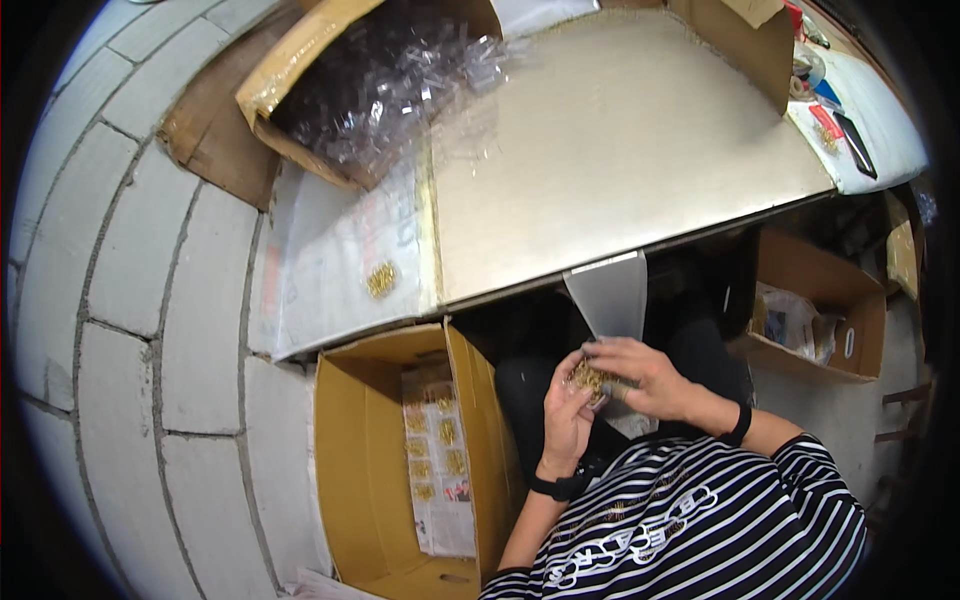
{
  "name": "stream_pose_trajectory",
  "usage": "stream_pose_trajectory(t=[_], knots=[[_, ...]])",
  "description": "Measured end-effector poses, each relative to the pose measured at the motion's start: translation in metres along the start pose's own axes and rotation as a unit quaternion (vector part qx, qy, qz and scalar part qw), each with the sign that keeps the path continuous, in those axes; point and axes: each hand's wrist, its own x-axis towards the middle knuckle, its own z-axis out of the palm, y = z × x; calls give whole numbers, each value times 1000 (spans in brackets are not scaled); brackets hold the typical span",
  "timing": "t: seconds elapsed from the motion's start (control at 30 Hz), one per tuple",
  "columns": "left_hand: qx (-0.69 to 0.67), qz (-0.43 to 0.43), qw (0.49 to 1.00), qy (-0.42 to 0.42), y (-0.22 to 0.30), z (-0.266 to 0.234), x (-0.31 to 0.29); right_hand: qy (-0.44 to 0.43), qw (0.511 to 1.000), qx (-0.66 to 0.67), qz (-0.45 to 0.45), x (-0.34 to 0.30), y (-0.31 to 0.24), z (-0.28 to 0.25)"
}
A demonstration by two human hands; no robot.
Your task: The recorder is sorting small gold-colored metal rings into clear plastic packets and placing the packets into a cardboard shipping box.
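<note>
Close in front of my body, my left hand (566,425) is wrapped around a small clear plastic box (600,402) heaped with small gold-coloured metal pieces (586,378). From the other side my right hand (648,378) closes over the same box, its fingers bent across the top. My fingers hide much of the box, and the kind of metal pieces is too small to tell. A loose pile of similar gold pieces (381,280) lies on the plastic-covered left part of the table.
A cardboard box (270,85) on the table's left spills clear plastic boxes (400,100). Below it, an open carton (360,480) holds several clear packs of gold pieces. Another carton (865,330) with plastic bags stands right. A dark phone-like object (854,145) lies at the table's far right.
</note>
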Motion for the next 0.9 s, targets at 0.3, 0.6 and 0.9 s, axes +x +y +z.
stream_pose_trajectory(t=[0.3, 0.6, 0.9], knots=[[-83, -17, 996, -26, 17, -30, -2, 19, 993, -113, -28, 72, -1, -47], [13, -73, 991, 113, 2, -88, -9, -64, 926, -354, 114, 330, 126, -61], [64, -103, 973, 196, 1, -102, -1, -163, 904, -395, 31, 354, 121, -26]])
